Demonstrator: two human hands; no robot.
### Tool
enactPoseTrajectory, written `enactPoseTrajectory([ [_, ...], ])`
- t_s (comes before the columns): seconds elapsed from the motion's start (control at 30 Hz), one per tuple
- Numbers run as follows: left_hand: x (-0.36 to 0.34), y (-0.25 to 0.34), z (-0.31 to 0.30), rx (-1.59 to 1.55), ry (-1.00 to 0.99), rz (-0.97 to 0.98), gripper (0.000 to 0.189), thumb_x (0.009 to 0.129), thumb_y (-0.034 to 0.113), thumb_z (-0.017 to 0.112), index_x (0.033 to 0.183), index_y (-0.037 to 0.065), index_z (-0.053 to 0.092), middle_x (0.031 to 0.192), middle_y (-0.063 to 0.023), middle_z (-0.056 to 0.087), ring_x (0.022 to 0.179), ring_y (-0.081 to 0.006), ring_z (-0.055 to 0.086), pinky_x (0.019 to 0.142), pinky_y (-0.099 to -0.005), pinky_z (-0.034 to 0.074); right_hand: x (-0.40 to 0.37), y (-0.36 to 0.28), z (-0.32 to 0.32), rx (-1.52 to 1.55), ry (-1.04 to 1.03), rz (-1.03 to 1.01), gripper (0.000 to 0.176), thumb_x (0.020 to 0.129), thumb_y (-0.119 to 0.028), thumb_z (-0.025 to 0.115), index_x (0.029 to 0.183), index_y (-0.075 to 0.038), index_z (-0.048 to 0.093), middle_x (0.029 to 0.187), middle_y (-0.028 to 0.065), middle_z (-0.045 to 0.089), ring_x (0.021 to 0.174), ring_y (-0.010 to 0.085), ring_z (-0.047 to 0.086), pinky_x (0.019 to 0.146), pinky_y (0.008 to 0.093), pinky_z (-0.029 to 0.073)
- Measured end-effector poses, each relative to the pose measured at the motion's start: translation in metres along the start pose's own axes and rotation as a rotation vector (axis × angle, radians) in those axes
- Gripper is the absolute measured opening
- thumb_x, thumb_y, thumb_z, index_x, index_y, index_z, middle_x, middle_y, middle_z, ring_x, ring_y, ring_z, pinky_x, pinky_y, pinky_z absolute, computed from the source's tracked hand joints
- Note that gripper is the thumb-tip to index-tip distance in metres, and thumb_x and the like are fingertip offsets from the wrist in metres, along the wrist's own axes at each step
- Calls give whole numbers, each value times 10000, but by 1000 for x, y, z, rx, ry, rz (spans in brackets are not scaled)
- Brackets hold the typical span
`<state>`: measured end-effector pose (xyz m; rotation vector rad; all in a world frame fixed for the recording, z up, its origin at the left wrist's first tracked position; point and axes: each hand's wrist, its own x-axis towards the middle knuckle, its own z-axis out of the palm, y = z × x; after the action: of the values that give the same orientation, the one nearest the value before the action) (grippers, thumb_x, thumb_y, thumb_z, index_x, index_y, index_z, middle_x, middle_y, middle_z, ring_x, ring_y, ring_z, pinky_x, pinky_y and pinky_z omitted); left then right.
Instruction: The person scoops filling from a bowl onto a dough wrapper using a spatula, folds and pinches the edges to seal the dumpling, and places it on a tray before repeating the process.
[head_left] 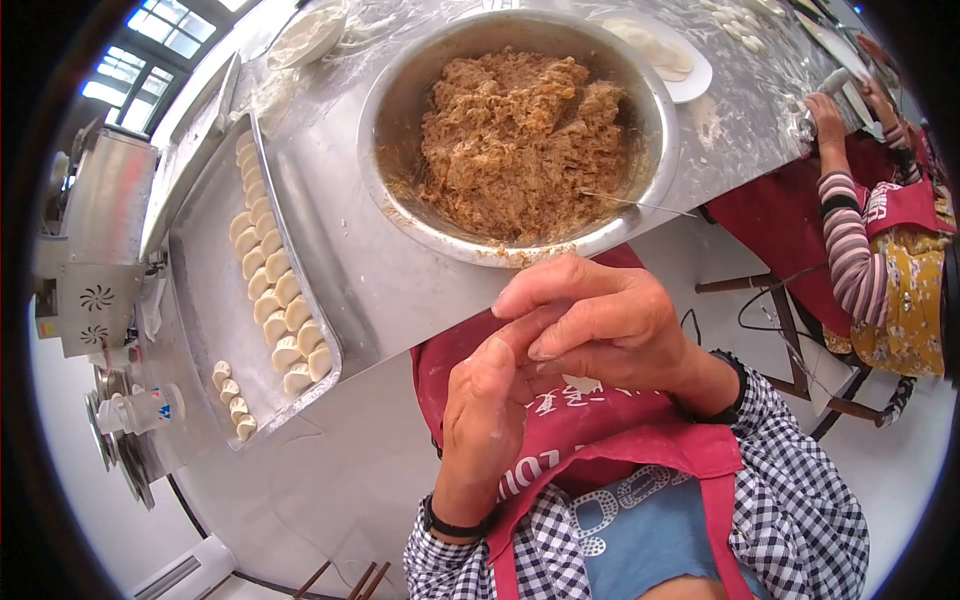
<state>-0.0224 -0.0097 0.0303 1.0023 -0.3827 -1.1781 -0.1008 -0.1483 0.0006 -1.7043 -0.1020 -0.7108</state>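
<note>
Both hands meet in front of the red apron (620, 445), just below a large steel bowl (375, 150). Brown minced filling (520, 140) fills much of the bowl, and a thin metal stick (640, 205) leans out over its rim. My left hand (485, 410) is curled, its fingers largely hidden behind the other hand. The fingers of my right hand (610, 320) are bent and pressed over it. Whatever may lie between the palms is hidden. To the left, a metal tray (215, 290) holds rows of pale dumplings (285, 290).
A white plate (690, 80) with dough wrappers stands right of the bowl. Behind it is a floury steel table (740, 110). At the right a co-worker's hands (828, 120) hold a rolling pin. A machine (100, 240) stands far left, near a plastic jug (150, 408).
</note>
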Motion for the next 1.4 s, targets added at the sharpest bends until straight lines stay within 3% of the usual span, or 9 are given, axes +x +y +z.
enactPoseTrajectory([
  [0.17,1,-3,-1,-28,21,-4,552,959,358,274,1254,-97,383,1224,-207,477,1095,-294,515,927,-410,425,2,7,-4,-50,-53,-174,210,668,-57,734,830,-3,613,1101,210,562,955,255,584,771,333,487],
  [0.27,1,-4,-3,-93,4,9,536,958,350,292,1230,-99,402,1204,-201,488,1081,-282,526,920,-394,431,5,-12,4,-13,69,57,167,649,6,709,791,-32,630,1087,119,590,959,218,586,773,321,494],
  [0.4,3,-5,-8,-155,-59,13,484,957,323,297,1195,-76,432,1210,-179,484,1091,-279,515,916,-400,434,1,-5,-1,40,61,-4,202,646,-7,717,831,-39,642,1116,129,575,954,222,589,767,317,500],
  [0.47,5,-4,-4,-158,-45,20,476,957,315,302,1203,-72,427,1210,-179,483,1086,-276,516,912,-402,437,-2,0,-4,32,-34,-17,188,687,-44,723,854,-14,643,1141,207,539,973,258,578,784,335,483],
  [0.83,8,-6,-4,-270,8,14,359,953,240,347,1152,-44,438,1160,-173,502,1075,-268,525,884,-433,458,3,-5,1,-114,41,-49,178,666,3,693,830,-56,658,1125,136,569,954,215,593,736,284,505],
  [1.0,9,-6,-7,-295,-18,16,319,949,147,375,1202,-40,429,1222,-160,478,1124,-222,497,960,-363,415,3,-5,4,-94,107,9,160,669,-7,690,816,-63,659,1086,137,586,939,224,597,729,276,500],
  [1.07,8,-5,-9,-285,-27,-13,326,949,145,374,1213,-39,425,1223,-160,478,1128,-224,496,965,-367,413,3,6,-1,-151,56,-170,178,659,-58,734,813,-28,650,1078,176,582,926,260,600,748,309,499],
  [1.3,7,-5,-8,-313,-13,-5,355,946,147,378,1243,-46,406,1225,-161,478,1128,-235,497,970,-380,407,7,-4,3,-178,132,-89,125,664,-25,683,782,-50,651,1058,129,598,923,235,602,735,300,499],
  [1.4,7,-4,-9,-300,-42,-21,354,942,144,383,1238,-49,405,1226,-168,476,1137,-241,489,970,-389,406,7,0,2,-194,86,-185,130,661,-23,684,784,-47,650,1053,133,598,923,237,603,732,297,501],
])
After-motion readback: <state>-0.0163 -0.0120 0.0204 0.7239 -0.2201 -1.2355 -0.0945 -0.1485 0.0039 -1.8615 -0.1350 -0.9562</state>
